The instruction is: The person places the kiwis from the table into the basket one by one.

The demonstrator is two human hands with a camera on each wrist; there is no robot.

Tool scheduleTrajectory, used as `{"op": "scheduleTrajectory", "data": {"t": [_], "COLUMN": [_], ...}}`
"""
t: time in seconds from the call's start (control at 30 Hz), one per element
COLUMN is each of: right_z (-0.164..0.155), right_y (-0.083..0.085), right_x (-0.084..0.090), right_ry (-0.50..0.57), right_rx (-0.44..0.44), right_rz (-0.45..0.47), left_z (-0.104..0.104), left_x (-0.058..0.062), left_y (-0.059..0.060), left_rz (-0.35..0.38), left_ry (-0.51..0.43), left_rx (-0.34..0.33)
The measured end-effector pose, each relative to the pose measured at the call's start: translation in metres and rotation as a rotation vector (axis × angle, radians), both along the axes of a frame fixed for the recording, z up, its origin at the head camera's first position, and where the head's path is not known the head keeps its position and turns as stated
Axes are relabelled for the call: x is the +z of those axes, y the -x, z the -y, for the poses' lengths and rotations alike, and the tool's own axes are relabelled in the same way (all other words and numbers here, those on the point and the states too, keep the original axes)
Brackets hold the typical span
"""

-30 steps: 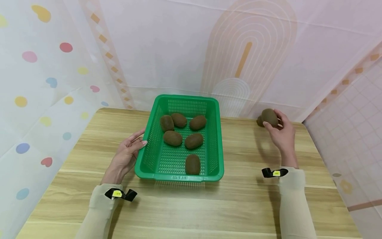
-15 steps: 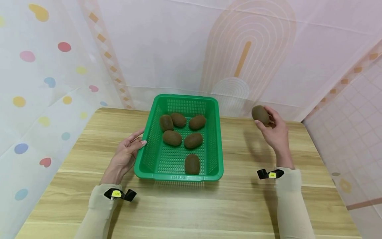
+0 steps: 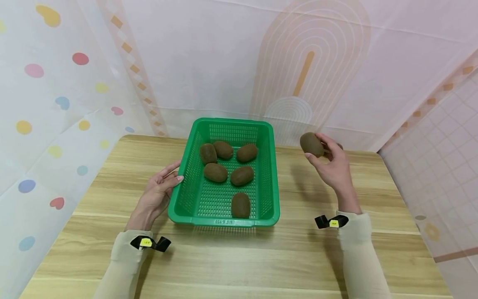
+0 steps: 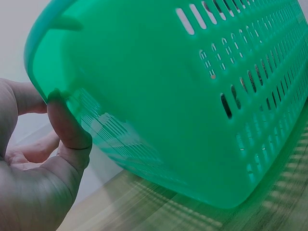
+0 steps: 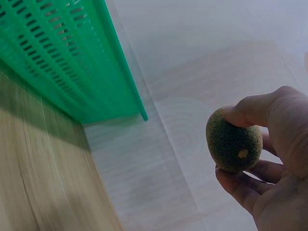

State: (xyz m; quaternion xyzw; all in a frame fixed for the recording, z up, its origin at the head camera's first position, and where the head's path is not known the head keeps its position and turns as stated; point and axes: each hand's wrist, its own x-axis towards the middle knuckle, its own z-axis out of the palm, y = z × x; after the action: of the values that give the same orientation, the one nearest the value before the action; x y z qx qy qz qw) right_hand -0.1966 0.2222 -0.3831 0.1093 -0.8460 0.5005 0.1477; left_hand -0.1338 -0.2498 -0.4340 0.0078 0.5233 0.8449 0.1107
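A green slotted basket [image 3: 223,222] stands on the wooden table [image 3: 239,261] with several brown kiwis [image 3: 242,175] inside. My left hand [image 3: 171,176] rests with straight fingers against the basket's left wall; in the left wrist view its thumb [image 4: 65,130] touches the green wall [image 4: 168,96] under the rim. To the right of the basket, my right hand [image 3: 323,153] holds one kiwi [image 3: 311,144] in the air, pinched between thumb and fingers. The right wrist view shows that kiwi [image 5: 233,142] end-on, with the basket's corner [image 5: 62,57] to the left.
A sliver of another kiwi [image 3: 338,146] shows behind my right fingers near the table's back edge. Patterned cloth walls [image 3: 239,62] close the table in at the back and on both sides. Bare wood lies in front of the basket.
My right hand has carried the kiwi up and to the left, away from the back right corner and nearer the basket. The left hand and basket have stayed put.
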Motion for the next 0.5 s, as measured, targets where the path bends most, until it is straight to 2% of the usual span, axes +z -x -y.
{"op": "scheduleTrajectory", "data": {"t": [0.3,0.5], "right_z": [0.018,0.029], "right_y": [-0.006,-0.010], "right_x": [0.003,0.002], "right_ry": [0.008,-0.037], "right_rx": [0.083,0.131], "right_rz": [-0.036,-0.055], "left_z": [0.000,0.000], "left_x": [0.000,0.000], "left_y": [0.000,0.000], "left_rz": [0.004,0.009], "left_ry": [-0.008,0.002], "left_rx": [0.001,-0.001]}}
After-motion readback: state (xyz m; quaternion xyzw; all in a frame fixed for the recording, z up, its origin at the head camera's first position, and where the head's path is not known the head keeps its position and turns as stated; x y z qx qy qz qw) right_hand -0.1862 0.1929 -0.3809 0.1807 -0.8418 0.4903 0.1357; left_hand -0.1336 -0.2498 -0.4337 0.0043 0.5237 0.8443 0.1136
